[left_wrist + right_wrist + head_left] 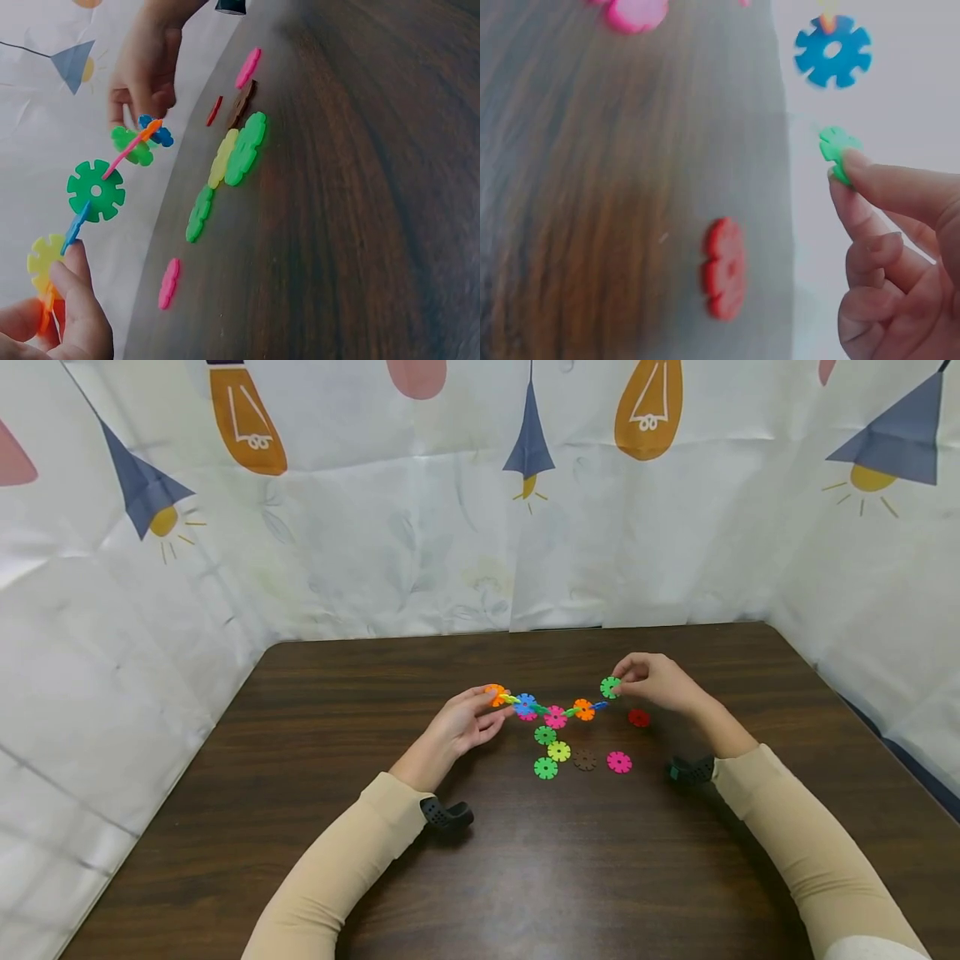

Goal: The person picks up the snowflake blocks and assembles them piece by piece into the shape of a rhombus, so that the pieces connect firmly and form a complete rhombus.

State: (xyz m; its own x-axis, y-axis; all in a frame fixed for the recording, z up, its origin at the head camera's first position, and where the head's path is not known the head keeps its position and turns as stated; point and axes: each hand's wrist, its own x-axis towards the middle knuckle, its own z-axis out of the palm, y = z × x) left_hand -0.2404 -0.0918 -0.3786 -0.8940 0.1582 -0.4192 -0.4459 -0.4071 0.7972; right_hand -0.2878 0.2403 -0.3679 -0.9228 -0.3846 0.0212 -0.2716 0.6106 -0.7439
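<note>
A chain of slotted, flower-shaped plastic discs (555, 717) runs in the air above the table, linked slot to slot in orange, yellow, blue, green and pink. My left hand (459, 723) pinches the orange disc (47, 304) at its left end between thumb and fingers. At the chain's right end is a blue disc (817, 69). Close beside that end, my right hand (662, 682) holds a single green disc (835, 144) by its edge, between thumb and index finger. The green disc is apart from the blue one in the right wrist view.
Loose discs lie on the dark wooden table (337, 860) below the chain: green (546, 770), yellow (558, 752), brown (585, 762), pink (619, 763) and red (639, 718) among them. A white printed curtain (450, 568) stands behind the table's far edge.
</note>
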